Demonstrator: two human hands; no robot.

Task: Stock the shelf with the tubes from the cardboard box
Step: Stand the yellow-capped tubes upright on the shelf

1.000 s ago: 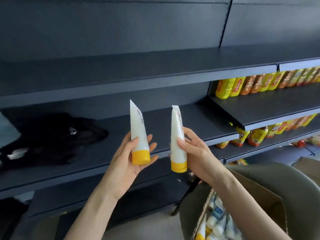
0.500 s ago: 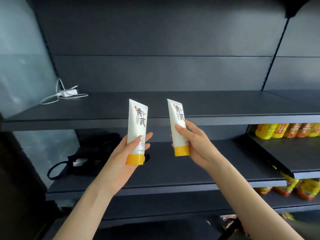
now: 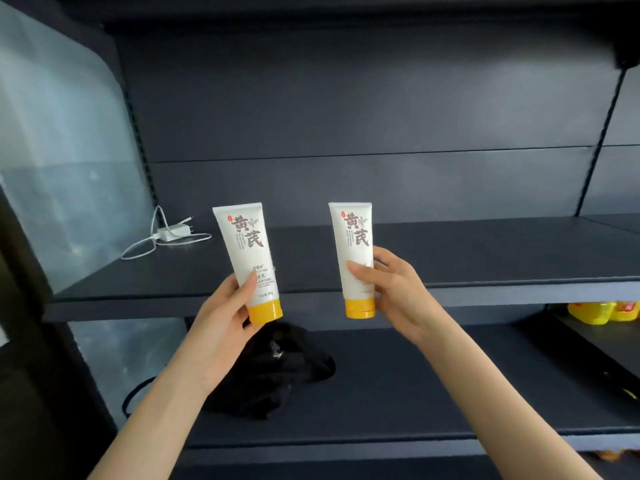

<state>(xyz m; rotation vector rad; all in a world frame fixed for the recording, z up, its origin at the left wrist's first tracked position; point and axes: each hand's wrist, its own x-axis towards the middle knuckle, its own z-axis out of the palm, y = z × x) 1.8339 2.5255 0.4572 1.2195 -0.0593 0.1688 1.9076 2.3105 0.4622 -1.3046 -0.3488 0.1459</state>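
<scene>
Both tubes [image 3: 246, 251] are white with brown lettering and yellow-orange caps [image 3: 266, 313]; the shelf [image 3: 450, 258] is dark grey.

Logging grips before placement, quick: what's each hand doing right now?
Left hand: closed on the left white tube, cap down.
Right hand: closed on the right white tube, cap down.

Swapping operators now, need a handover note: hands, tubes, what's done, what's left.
Left hand: shut on left tube, yellow cap down, tilted slightly.
Right hand: shut on right tube, cap down, upright.
Both tubes are in the air in front of the upper shelf, labels facing the camera.
Done: no tubes on that shelf yet; only a white charger lies at its left.
Left: stand both tubes on the shelf, then fetch more. The cardboard box is out of view.
</scene>
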